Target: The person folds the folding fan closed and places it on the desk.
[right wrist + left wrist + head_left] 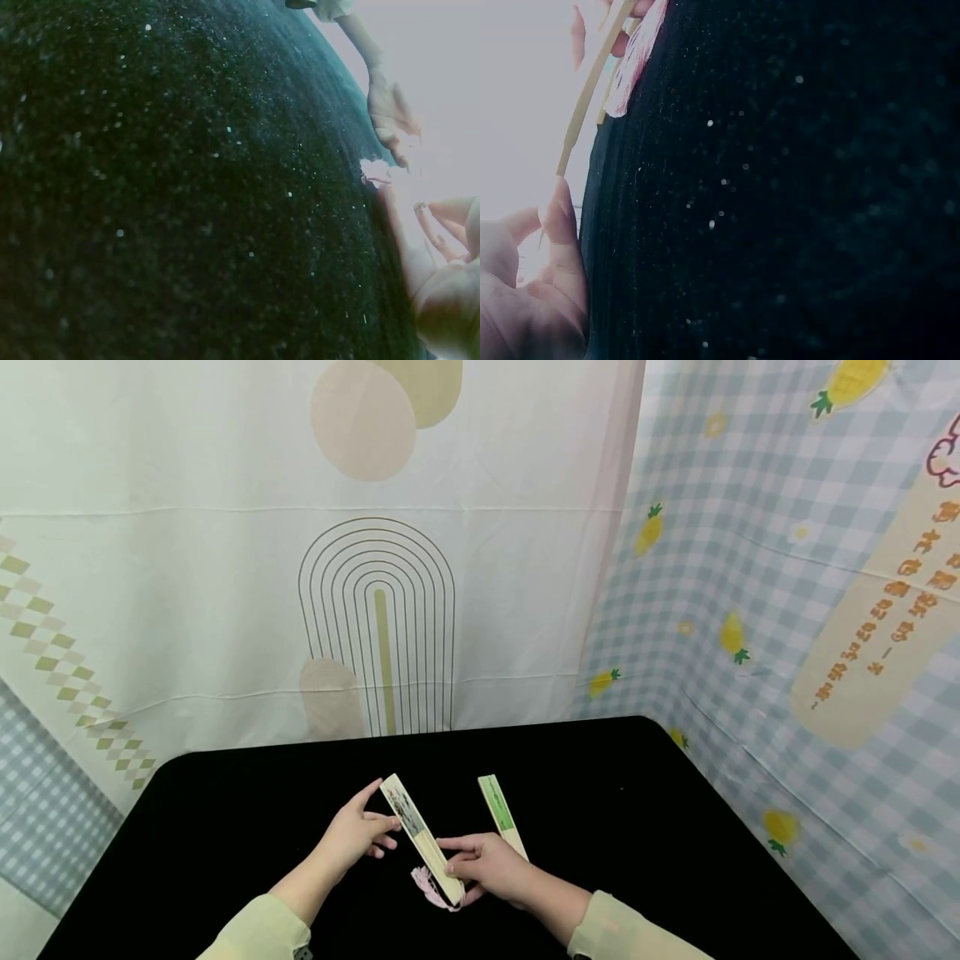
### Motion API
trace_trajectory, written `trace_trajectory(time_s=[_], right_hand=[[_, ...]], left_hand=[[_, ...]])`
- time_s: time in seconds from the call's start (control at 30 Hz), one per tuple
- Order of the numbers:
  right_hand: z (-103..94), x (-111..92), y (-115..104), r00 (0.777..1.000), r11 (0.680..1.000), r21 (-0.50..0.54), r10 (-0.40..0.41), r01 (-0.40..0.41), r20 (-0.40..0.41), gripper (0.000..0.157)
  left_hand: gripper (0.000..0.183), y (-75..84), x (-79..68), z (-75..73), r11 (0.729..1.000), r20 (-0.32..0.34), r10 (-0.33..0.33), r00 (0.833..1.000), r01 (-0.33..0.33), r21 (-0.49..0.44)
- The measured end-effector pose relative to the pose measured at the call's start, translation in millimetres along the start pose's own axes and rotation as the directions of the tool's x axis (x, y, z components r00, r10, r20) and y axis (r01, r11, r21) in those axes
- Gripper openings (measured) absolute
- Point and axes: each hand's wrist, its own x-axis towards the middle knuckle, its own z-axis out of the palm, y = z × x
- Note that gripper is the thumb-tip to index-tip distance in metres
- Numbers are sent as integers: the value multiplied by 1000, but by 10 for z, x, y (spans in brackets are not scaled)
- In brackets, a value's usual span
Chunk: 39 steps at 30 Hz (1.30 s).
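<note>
A folded hand fan (422, 838) with a grey and dark picture on its upper part is held slanted above the black table. My right hand (491, 866) pinches its lower, pale end between thumb and fingers. At the upper part, my left hand (352, 832) has its thumb against the fan's side and its index finger by the tip, lightly pinching it. A pink tassel (429, 887) hangs from the lower end; it also shows in the left wrist view. Glare washes out much of the hands in both wrist views.
A second folded fan (497, 803), green on its upper part, lies behind my right hand, which hides its lower end. The black table (600, 810) ends at a patterned curtain (525, 610) behind and a checked one (720, 568) on the right.
</note>
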Motion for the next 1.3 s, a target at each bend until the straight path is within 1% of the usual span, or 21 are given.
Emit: trace_trajectory(time_s=[0.2, 0.33, 0.57, 0.87, 1.07, 1.3], right_hand=[[5, 26, 17, 1000, 1000, -8, 22, -22, -10, 41], [17, 33, 17, 999, 999, -18, 39, -39, -8, 40], [27, 45, 20, 999, 998, -37, 46, -47, -10, 40], [11, 49, -44, 997, 994, -75, 74, -73, 7, 40], [2, 75, -79, 997, 985, -156, 78, -73, 25, 46], [-11, 104, -150, 996, 956, -285, 82, -68, 40, 51]], left_hand=[[85, -60, 30, 12, 1000, 6, -21, 1000, 21, 13], [85, -76, 22, 21, 998, 18, -58, 998, 58, 20], [85, -56, 22, 13, 994, 48, -105, 993, 104, 31], [84, -9, 11, 23, 991, 36, -121, 992, 118, 59], [84, 16, -10, 32, 991, 27, -122, 992, 120, 62], [83, 25, -10, 54, 988, 7, -124, 992, 122, 96]])
